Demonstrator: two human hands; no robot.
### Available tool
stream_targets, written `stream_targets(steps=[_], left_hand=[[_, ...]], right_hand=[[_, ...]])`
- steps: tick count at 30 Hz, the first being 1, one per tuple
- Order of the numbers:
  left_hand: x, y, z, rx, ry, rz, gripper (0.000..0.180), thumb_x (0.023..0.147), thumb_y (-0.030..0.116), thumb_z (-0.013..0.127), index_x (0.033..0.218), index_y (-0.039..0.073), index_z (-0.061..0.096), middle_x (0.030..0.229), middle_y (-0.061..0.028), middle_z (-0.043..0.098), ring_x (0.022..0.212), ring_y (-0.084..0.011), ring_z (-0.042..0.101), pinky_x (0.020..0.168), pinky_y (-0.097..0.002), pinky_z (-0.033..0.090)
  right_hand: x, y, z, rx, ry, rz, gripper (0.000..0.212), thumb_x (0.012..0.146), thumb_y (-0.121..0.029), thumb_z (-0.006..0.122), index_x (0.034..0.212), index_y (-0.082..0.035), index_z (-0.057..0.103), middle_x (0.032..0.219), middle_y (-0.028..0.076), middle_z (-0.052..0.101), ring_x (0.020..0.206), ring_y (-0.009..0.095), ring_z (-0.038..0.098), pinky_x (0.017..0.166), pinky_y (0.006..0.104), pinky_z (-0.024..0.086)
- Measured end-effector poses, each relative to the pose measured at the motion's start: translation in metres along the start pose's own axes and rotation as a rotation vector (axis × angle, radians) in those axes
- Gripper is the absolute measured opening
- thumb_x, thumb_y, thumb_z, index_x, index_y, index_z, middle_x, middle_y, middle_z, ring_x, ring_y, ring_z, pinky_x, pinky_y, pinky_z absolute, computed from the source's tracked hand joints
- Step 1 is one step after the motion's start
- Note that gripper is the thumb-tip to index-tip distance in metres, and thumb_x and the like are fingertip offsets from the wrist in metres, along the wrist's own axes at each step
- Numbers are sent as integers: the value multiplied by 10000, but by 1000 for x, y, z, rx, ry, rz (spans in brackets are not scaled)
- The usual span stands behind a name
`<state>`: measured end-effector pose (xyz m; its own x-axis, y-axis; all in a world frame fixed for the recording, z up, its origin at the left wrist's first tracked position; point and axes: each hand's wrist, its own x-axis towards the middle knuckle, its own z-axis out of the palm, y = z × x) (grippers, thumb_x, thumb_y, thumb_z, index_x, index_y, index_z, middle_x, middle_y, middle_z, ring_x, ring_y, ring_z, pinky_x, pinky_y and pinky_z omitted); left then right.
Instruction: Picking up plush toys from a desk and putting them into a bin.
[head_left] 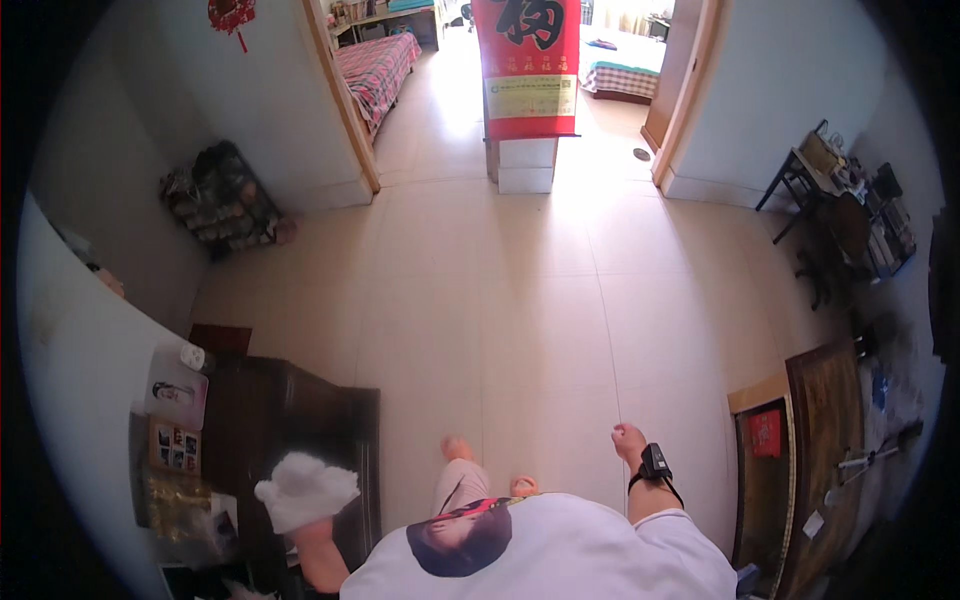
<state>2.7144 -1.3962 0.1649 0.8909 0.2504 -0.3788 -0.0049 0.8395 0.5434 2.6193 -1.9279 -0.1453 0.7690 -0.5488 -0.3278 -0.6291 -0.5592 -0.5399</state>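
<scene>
My left hand (303, 492) is wrapped in a fluffy white cloth or mitt and rests over the top of a dark wooden cabinet (300, 400) at the lower left. My right hand (629, 438) hangs at my side over the tiled floor, fingers curled into a loose fist with nothing in it. A black band with a small device (655, 464) sits on that wrist. My feet (457, 448) show below on the pale tiles.
Framed photos and small items (176, 420) lie left of the cabinet. A shoe rack (222, 200) stands by the left wall. A red hanging banner (528, 65) marks a pillar ahead, between two bedroom doorways. A wooden cabinet (800, 460) and cluttered desk (850, 215) stand right.
</scene>
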Motion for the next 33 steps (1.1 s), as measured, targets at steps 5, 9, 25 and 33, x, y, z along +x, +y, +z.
stream_targets(steps=[5, 9, 25, 33], left_hand=[[110, 6, -2, -72, 47, 87, 517, 745, 686, 414, 795, 197, 574, 820, 31, 583, 751, -239, 475, 687, -394, 349], [220, -12, 53, -96, -277, -23, 570, 747, 666, 461, 948, 151, 600, 1033, -28, 614, 892, -291, 505, 707, -427, 365], [535, -125, 272, 42, -599, -359, 599, 809, 657, 416, 1142, 173, 535, 1088, -65, 542, 992, -291, 501, 826, -469, 406], [660, -138, 339, 53, -388, -310, 573, 822, 641, 411, 1126, 172, 540, 1052, -58, 548, 965, -282, 512, 801, -458, 421]], right_hand=[[95, -108, 33, 262, 26, -17, 298, 782, -241, 577, 1005, -49, 626, 822, 171, 646, 763, 296, 627, 687, 361, 498], [110, -134, 65, -67, -223, -21, 306, 781, -263, 607, 1022, -76, 631, 819, 148, 651, 747, 280, 625, 688, 362, 499], [289, -152, 51, -306, -330, 289, 280, 717, -328, 611, 860, -105, 701, 787, 119, 669, 776, 280, 648, 691, 367, 506], [564, -353, 9, -140, -214, 0, 250, 771, -231, 570, 915, -48, 662, 892, 186, 648, 875, 331, 618, 775, 392, 491]])
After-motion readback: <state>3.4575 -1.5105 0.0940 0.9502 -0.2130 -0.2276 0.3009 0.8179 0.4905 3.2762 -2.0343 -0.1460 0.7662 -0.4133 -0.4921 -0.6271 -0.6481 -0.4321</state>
